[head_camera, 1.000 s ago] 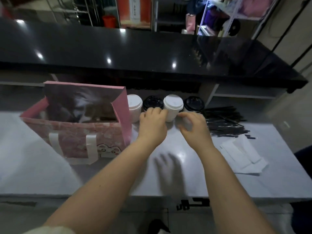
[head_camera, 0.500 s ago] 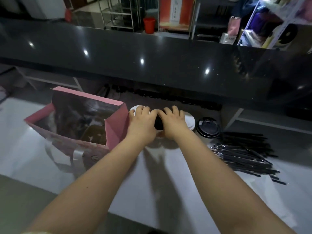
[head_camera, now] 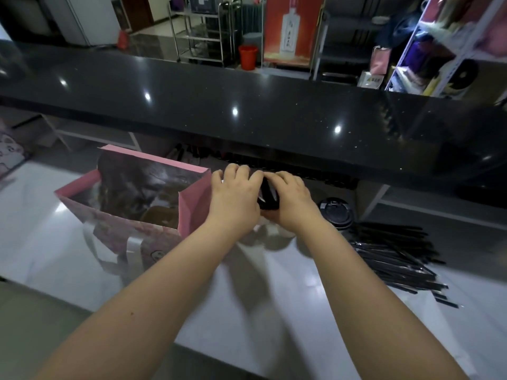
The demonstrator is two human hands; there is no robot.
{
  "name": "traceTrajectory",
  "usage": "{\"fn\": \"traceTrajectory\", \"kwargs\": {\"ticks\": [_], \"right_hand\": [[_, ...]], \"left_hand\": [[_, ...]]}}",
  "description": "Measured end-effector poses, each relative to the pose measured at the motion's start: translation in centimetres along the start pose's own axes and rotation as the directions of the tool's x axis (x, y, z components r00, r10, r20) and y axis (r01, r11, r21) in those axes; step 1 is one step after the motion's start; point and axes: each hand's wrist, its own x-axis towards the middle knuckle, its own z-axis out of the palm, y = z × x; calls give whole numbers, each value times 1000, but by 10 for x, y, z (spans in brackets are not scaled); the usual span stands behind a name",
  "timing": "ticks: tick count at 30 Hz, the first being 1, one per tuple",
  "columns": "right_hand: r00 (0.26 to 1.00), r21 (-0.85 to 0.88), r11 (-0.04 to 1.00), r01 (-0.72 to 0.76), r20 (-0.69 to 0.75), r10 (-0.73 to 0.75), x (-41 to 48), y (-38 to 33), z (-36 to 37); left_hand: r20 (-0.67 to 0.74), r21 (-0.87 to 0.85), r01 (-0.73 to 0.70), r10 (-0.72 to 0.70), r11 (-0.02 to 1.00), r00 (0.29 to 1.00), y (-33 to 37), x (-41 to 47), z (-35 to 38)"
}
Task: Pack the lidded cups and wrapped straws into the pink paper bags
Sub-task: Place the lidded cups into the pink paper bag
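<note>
An open pink paper bag (head_camera: 192, 212) with white ribbon handles stands left of centre on the white worktop (head_camera: 41, 242). Just right of it, my left hand (head_camera: 236, 198) and my right hand (head_camera: 292, 200) curl side by side over a cluster of lidded cups. A black lid (head_camera: 267, 197) shows between the hands, and pale cup bodies (head_camera: 274, 231) show blurred beneath them. Which cup each hand grips is hidden. One more black-lidded cup (head_camera: 336, 212) stands alone to the right. A pile of black wrapped straws (head_camera: 395, 256) lies further right.
A raised glossy black counter (head_camera: 247, 113) runs across right behind the cups. Part of a second pink bag (head_camera: 8, 152) shows at the far left edge. Something brown (head_camera: 162, 218) lies inside the open bag. The worktop's front edge is near my forearms.
My hands moved from reaching towards the row of cups to closing together over them beside the bag. The view shifted closer and to the left.
</note>
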Motion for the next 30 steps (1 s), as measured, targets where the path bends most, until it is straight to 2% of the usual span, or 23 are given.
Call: {"fn": "traceTrajectory", "kwargs": {"ticks": [4, 8, 15, 21, 24, 26, 30], "right_hand": [[999, 68, 997, -40, 4, 40, -6, -12, -36], [998, 58, 998, 11, -55, -8, -8, -35, -66], [974, -62, 988, 140, -171, -149, 0, -102, -90], [959, -105, 976, 193, -191, -210, 12, -164, -87], [950, -14, 977, 214, -231, -212, 19, -198, -76], [949, 61, 975, 215, -248, -194, 25, -220, -68], [979, 93, 982, 163, -136, -150, 34, -260, -44]], "left_hand": [[-34, -40, 15, -17, 999, 999, -9, 7, -32], [-50, -26, 55, -57, 998, 997, -32, 15, -63], [-79, 7, 69, -68, 998, 995, -100, 14, -97], [-71, -40, 77, -79, 996, 994, -174, 2, -108], [-69, -113, 38, -46, 993, 997, -218, -7, -107], [-19, -231, 10, -15, 973, 1000, -251, -14, -102], [143, -481, -32, 114, 876, 983, -308, -27, -82]]}}
